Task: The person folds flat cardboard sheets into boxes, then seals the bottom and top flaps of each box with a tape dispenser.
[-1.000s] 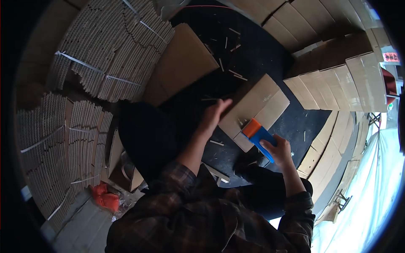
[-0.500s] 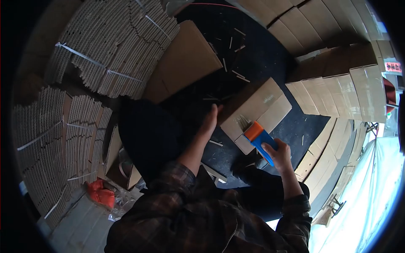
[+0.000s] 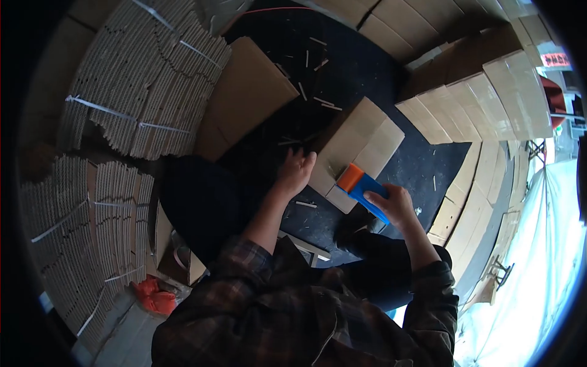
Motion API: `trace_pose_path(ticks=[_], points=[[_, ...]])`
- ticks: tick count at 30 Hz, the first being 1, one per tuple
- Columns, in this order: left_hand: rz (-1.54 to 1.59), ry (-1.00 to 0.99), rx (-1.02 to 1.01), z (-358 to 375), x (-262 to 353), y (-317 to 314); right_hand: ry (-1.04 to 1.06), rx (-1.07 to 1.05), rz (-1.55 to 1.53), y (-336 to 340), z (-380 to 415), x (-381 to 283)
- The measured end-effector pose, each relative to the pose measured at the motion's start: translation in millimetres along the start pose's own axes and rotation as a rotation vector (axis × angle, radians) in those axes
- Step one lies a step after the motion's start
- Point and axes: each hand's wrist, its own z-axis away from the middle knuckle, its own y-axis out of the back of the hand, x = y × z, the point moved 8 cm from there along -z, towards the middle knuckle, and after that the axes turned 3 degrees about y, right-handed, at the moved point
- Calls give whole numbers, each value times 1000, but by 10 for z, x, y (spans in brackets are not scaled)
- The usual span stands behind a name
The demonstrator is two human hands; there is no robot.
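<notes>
A closed cardboard box lies on the dark floor in front of me, with a taped seam along its top. My right hand grips a blue hand tool with an orange head. Its orange end rests against the box top near the closest edge. At the box's left side is my left hand, fingers spread and holding nothing, the thumb side close to the cardboard.
Strapped stacks of flattened cartons rise on the left. A larger cardboard piece leans beside them. More boxes line the right. Thin strips litter the floor. A red bag lies at lower left.
My left hand's fingers have spread more beside the box. The orange head stays by the box's near edge, and the whole view has shifted.
</notes>
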Motion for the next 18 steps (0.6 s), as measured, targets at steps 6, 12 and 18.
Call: trace_pose_path(ticks=[6,12,18], points=[[449,-409,102,-444,688,162,-25,-69,27,49,43,-89],[476,-142,-367,-891,853,-240,-15,-36,86,69,35,-94],[402,10,-411,-1158,277,-388,-35,-62,78,35,17,-39]])
